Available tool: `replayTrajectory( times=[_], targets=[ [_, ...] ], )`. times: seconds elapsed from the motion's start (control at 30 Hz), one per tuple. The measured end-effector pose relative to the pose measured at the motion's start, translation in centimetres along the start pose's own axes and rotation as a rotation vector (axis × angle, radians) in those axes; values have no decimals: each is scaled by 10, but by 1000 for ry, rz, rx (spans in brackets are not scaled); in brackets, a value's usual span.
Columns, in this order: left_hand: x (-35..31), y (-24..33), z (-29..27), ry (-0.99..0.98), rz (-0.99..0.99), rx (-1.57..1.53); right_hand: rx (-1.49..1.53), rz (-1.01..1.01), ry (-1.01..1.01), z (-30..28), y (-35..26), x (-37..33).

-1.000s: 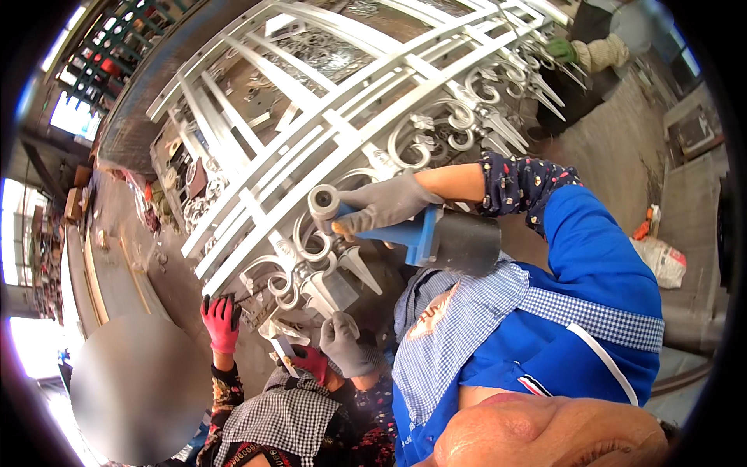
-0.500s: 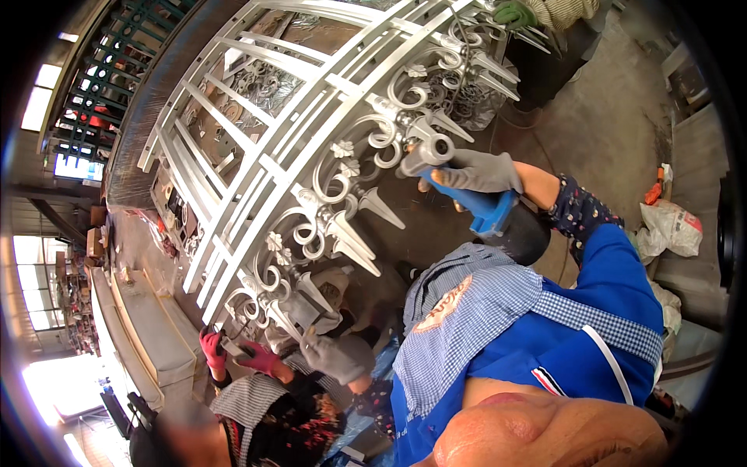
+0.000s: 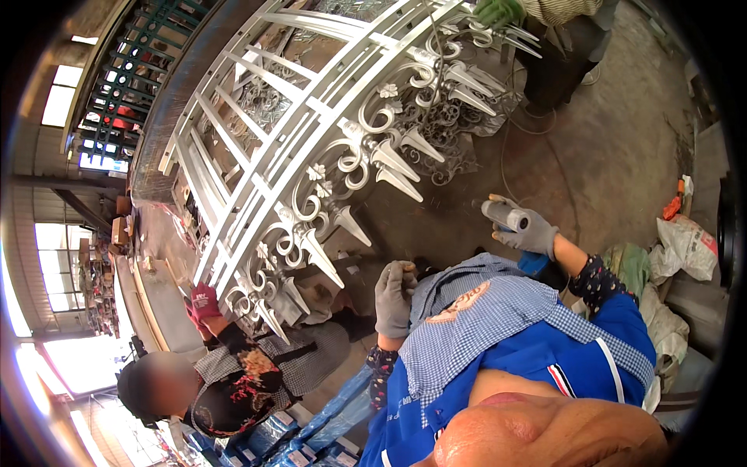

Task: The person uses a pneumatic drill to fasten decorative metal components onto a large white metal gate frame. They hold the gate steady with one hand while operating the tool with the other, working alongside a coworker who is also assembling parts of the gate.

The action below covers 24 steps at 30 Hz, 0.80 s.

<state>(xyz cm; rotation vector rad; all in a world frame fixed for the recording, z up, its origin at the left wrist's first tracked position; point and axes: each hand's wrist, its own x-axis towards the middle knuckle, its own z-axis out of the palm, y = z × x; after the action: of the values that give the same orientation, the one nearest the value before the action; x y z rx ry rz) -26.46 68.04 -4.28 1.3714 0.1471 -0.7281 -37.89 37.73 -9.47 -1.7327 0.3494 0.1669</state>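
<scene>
My right hand (image 3: 529,233), in a grey glove, is wrapped round a blue power tool (image 3: 534,263) with a grey cylindrical metal head (image 3: 504,215). The tool is held up to the right of a silver metal fence panel, apart from it. In front of my checked apron, my left hand (image 3: 395,300), also grey-gloved, is raised with its fingers curled in; nothing shows in them. Nearest to it are the panel's pointed spearheads (image 3: 323,261), with scrolls (image 3: 354,167) and small flowers along the same edge. My left hand touches none of these.
A co-worker in red gloves (image 3: 205,302) stands at the panel's left end. At the far end is another person's green-gloved hand (image 3: 498,12). Loose scroll parts (image 3: 443,144) lie under the panel. A cable (image 3: 506,163) runs over the floor; white sacks (image 3: 689,241) lie at right.
My right hand has drawn the power tool away from the panel, to the right and down. My left hand has left the spearheads and come up and right, in front of my apron.
</scene>
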Motion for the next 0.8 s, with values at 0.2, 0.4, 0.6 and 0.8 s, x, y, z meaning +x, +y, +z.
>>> replayTrajectory(
  times=[0.2,0.4,0.6,0.8],
  targets=[
    [25,4,25,-104,-110,-27,-126,106,253,-3,21,-19],
    [71,12,47,-271,-108,-22,-224,154,241,10,36,-30],
    [105,21,67,-426,-106,72,-78,157,194,3,47,-20],
    [116,17,68,-380,-87,6,-10,110,192,-11,113,-1]
  ],
)
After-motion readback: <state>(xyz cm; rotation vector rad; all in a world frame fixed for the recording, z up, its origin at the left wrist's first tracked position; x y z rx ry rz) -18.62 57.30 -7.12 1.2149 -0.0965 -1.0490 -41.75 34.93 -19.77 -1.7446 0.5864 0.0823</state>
